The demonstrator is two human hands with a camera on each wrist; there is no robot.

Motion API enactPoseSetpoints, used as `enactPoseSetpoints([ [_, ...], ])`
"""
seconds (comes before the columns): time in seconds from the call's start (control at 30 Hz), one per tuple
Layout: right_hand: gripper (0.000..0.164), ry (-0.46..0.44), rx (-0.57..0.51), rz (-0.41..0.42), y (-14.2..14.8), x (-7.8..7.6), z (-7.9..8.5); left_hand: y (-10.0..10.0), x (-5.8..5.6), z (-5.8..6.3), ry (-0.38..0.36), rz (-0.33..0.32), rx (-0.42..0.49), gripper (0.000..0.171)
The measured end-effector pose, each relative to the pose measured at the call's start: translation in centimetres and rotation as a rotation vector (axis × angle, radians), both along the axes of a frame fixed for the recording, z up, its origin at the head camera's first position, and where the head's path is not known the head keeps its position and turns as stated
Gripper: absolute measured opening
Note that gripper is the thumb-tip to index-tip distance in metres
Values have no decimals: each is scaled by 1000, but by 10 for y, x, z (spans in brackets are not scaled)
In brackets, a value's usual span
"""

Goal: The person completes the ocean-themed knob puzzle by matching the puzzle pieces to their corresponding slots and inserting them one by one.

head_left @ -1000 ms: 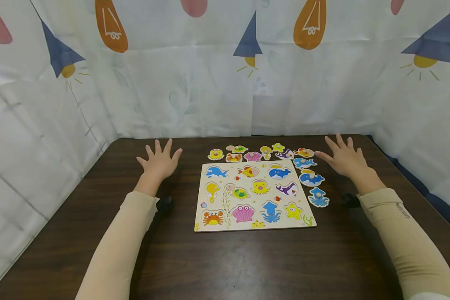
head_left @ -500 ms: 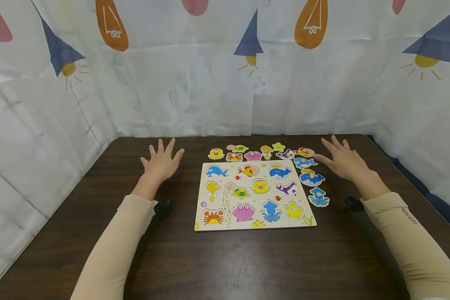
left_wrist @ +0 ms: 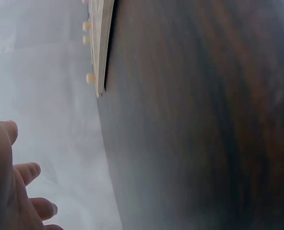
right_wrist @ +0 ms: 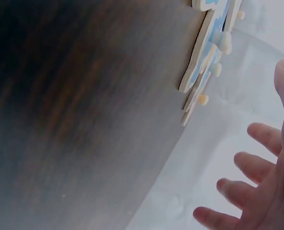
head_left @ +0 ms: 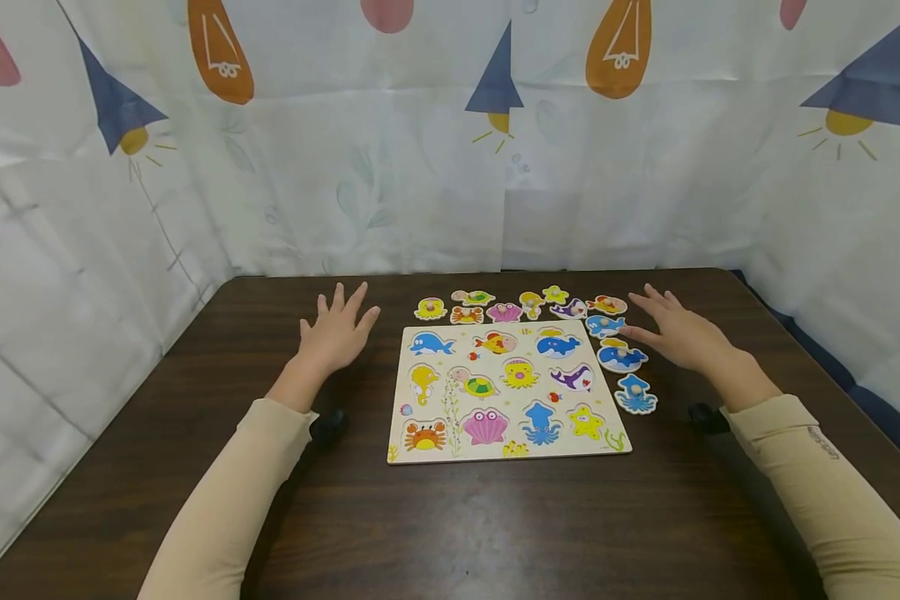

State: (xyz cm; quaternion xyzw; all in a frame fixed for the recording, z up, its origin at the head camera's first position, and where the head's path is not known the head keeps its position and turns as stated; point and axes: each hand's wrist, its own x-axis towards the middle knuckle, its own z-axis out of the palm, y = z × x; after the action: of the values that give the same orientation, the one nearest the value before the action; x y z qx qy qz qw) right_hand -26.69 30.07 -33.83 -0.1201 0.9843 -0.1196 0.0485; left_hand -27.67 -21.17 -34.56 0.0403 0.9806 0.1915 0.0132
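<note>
My left hand [head_left: 333, 335] is spread over the table to the left of a wooden sea-animal puzzle board [head_left: 513, 392], holding nothing. On the other side, my right hand [head_left: 682, 332] reaches in with fingers extended and nothing in its grasp. Its thumb overlaps the edge of a small blue fish piece [head_left: 604, 326] in the head view. Just below lie a blue whale piece [head_left: 622, 357] and a blue squid piece [head_left: 635, 395]. In the right wrist view, the right fingers [right_wrist: 257, 166] are raised beyond the knobbed pieces.
More knobbed pieces line the board's far edge, among them an octopus [head_left: 431, 309], a turtle [head_left: 473, 297], a crab [head_left: 467, 316], a shell [head_left: 505, 312] and a starfish [head_left: 555, 294]. A dark wooden table [head_left: 450, 533] carries everything. Printed white curtains [head_left: 420, 192] hang around it.
Both hands have moved inward: the left a little to the right, the right a little left toward the blue fish piece. The board and pieces stay put.
</note>
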Motion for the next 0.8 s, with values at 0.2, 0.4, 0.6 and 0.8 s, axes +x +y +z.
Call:
enactPoseSetpoints([
  [0.2, 79, 2, 7, 8, -4, 2, 0, 8, 0, -5, 1, -32, 13, 73],
  [0.4, 70, 22, -5, 33, -7, 3, 0, 9, 1, -7, -16, -97, 10, 79],
  [0.6, 64, 67, -44, 66, -8, 7, 0, 7, 2, -10, -22, -175, 16, 79],
  [0.8, 54, 99, -75, 93, -10, 11, 0, 7, 1, -17, -42, -250, 12, 76],
])
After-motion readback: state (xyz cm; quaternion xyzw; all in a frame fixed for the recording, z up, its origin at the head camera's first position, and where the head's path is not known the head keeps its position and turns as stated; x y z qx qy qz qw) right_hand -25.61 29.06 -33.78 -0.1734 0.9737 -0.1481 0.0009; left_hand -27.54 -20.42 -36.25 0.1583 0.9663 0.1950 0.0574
